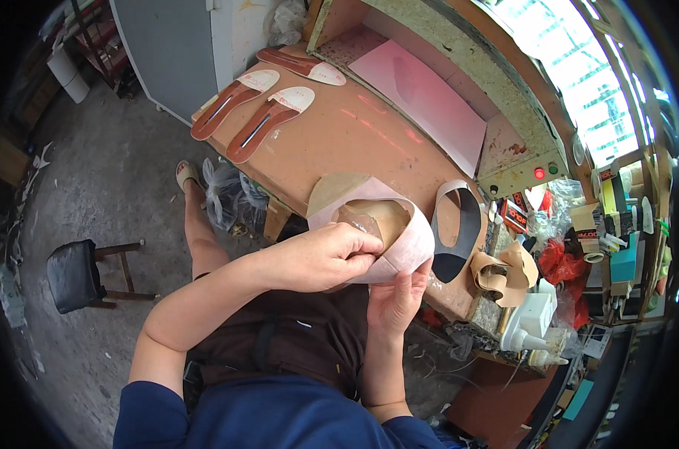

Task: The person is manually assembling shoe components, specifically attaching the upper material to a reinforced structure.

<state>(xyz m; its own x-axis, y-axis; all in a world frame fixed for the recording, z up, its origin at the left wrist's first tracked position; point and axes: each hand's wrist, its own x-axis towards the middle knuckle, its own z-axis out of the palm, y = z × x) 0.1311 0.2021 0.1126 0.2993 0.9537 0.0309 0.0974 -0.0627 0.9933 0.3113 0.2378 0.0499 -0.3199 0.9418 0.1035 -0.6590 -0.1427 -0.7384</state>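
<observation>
Both my hands are on a shoe upper (408,238), a curved loop with a pale pinkish lining and a tan part at its far left. Reaching across from the left, my left hand (321,258) has its fingers curled in at the loop's near edge, thumb and forefinger pressed together there. My right hand (399,299) grips the near right edge from below, its thumb in front and the other fingers partly hidden behind the piece. Just right of it on the bench lies a black shoe upper (459,224) with an oval opening.
Three brown insoles with white heels, one an insole (272,123), lie on the bench (332,142) at the far left. Behind stands a box-like machine (515,176) with red and green buttons. Tan pieces (508,273) and white bottles (530,322) crowd the right; a stool (78,273) stands left.
</observation>
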